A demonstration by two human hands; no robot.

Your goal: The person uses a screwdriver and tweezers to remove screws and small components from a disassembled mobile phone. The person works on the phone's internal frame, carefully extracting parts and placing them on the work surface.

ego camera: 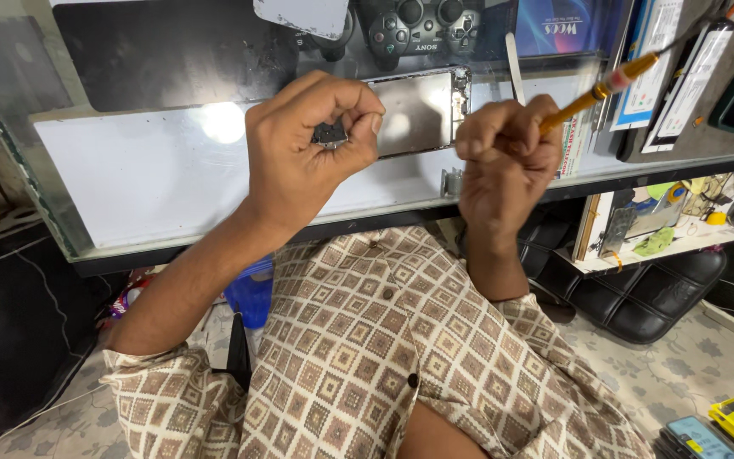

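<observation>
Two hands raised above glass tabletop (172,178). Left hand (303,149) pinches small dark metal part (330,133) between curled fingers, just in front of opened phone body (422,110). Right hand (507,157) fisted around yellow-handled tool (613,82), shaft slanting up right of phone body; tip hidden. Risks: part tiny, pinch shallow, could slip onto glass or floor. Hidden tip near fingers could jab them. Game controller (414,30) behind phone body.
</observation>
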